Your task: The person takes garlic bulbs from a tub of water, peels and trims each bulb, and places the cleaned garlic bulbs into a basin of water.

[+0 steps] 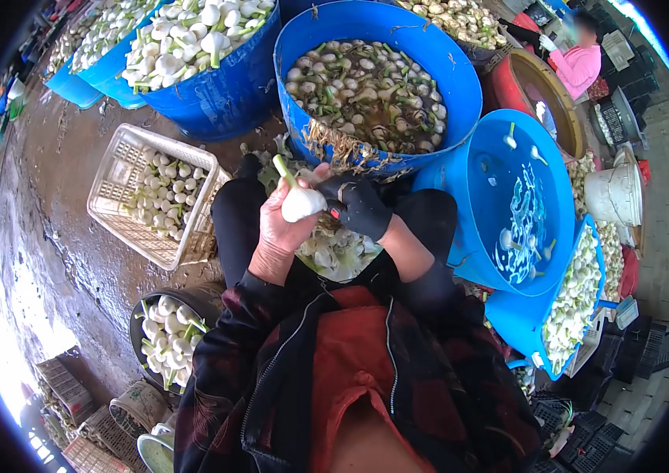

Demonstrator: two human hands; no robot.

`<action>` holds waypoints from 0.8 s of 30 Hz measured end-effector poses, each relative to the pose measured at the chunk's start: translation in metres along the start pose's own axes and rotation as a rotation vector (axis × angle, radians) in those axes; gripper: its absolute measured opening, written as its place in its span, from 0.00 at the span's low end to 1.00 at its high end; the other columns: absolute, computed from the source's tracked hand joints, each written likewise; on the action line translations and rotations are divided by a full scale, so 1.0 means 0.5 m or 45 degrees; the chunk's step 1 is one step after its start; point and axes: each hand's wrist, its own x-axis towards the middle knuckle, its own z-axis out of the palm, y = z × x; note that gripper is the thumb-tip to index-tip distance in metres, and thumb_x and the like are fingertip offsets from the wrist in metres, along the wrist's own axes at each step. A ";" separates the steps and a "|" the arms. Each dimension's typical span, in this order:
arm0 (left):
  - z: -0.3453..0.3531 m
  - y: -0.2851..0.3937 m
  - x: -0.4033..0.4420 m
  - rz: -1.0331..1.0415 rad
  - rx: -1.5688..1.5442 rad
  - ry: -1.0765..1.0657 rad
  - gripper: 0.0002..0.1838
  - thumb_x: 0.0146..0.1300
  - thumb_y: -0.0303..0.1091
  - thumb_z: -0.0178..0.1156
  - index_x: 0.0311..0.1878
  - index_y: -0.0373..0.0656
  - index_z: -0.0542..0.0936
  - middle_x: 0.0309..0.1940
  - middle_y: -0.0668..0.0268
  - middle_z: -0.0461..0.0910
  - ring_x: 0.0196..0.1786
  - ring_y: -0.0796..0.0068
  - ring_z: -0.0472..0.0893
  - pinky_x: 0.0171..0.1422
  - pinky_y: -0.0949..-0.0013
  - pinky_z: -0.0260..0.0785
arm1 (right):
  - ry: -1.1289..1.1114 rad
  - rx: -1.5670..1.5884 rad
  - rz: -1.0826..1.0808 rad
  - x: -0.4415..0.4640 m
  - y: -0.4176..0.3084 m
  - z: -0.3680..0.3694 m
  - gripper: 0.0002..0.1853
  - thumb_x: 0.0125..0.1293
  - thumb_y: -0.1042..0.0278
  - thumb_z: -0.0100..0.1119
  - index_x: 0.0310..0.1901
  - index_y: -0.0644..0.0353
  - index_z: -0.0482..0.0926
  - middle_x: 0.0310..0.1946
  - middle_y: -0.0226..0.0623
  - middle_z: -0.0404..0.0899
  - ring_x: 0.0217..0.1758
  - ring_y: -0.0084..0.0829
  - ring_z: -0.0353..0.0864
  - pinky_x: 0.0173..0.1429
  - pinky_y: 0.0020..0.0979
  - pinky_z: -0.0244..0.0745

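My left hand (279, 221) is bare and wrapped round a white garlic bulb (303, 205), whose short green stem points up and away. Close against the bulb's right side is my right hand (360, 206), in a dark glove with its fingers curled. A small red bit shows at those fingers; what it belongs to is hidden. Below both hands, pale peeled leaves and skins (337, 254) lie in a heap between my knees. Just beyond the hands stands a blue tub (291, 110) of bulbs in murky water, dry stalks draped over its near rim.
To the left is a cream plastic crate (114, 201) of trimmed bulbs, with a dark bucket (139, 343) of stemmed bulbs nearer me. At right, a blue tub (460, 229) holds water and a few floating bulbs. A person in pink (577, 67) sits at the far right.
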 end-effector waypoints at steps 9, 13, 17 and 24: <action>-0.023 0.022 0.017 0.111 -0.010 0.272 0.19 0.70 0.44 0.40 0.39 0.38 0.75 0.56 0.51 0.72 0.64 0.52 0.66 0.70 0.48 0.52 | -0.289 0.299 0.010 -0.063 -0.068 0.004 0.14 0.53 0.69 0.61 0.43 0.57 0.81 0.29 0.45 0.80 0.32 0.45 0.79 0.40 0.38 0.72; -0.022 0.041 0.020 0.227 -0.033 0.625 0.21 0.72 0.44 0.37 0.51 0.35 0.69 0.55 0.53 0.73 0.62 0.53 0.68 0.70 0.49 0.52 | -0.267 0.642 0.041 -0.084 -0.094 -0.006 0.12 0.54 0.67 0.63 0.40 0.61 0.80 0.34 0.43 0.80 0.36 0.41 0.80 0.43 0.36 0.73; -0.042 0.046 0.020 0.319 0.020 0.572 0.23 0.71 0.41 0.40 0.58 0.31 0.66 0.55 0.53 0.73 0.62 0.54 0.68 0.70 0.49 0.53 | -0.878 -0.136 0.610 -0.076 -0.028 0.027 0.25 0.50 0.64 0.65 0.49 0.67 0.75 0.38 0.50 0.80 0.39 0.43 0.81 0.42 0.39 0.75; -0.043 0.018 0.018 0.353 0.333 0.740 0.10 0.69 0.32 0.46 0.47 0.36 0.70 0.50 0.57 0.76 0.54 0.60 0.75 0.64 0.52 0.64 | 0.257 -0.213 0.299 -0.062 -0.010 0.066 0.41 0.47 0.63 0.69 0.63 0.63 0.62 0.48 0.55 0.75 0.54 0.47 0.75 0.56 0.39 0.71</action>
